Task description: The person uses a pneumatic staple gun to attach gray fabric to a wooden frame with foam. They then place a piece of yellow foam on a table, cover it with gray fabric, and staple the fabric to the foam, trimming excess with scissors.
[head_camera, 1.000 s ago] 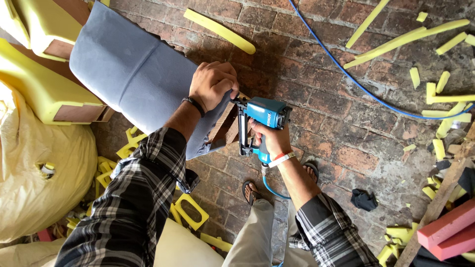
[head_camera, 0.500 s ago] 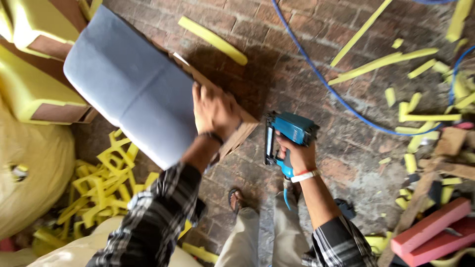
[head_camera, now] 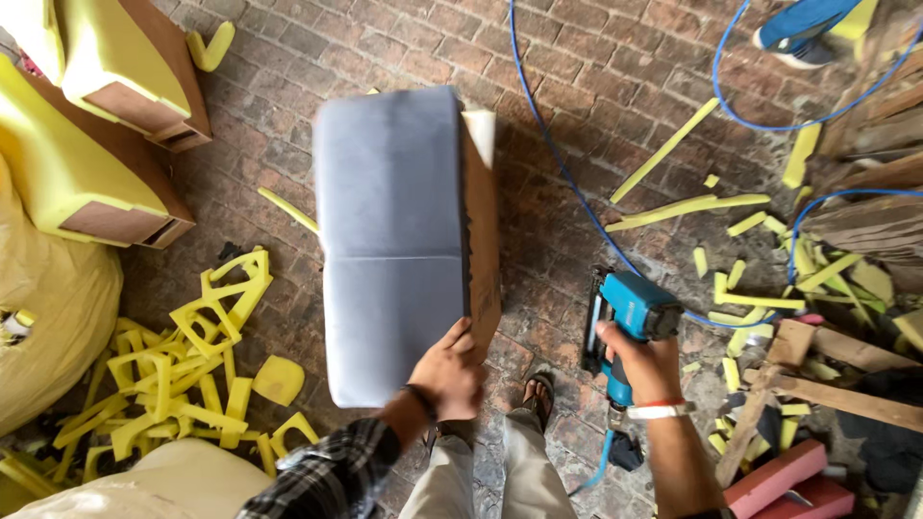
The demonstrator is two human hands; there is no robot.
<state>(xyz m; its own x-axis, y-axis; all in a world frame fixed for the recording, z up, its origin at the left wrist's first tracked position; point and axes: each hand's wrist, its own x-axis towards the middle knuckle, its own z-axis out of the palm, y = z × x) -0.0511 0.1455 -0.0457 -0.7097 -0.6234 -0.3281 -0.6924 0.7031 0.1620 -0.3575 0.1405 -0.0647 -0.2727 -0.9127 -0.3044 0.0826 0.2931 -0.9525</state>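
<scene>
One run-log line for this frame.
left hand: grips grey cushion panel | right hand: holds blue staple gun | brick floor

No packages, labels, signs or screens visible anywhere in view.

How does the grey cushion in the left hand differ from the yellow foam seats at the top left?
The grey cushion is covered in grey fabric; the yellow foam seats show bare yellow foam. The left hand holds up the grey cushion; the yellow foam seats lie untouched on the brick floor. Both have brown board sides.
</scene>
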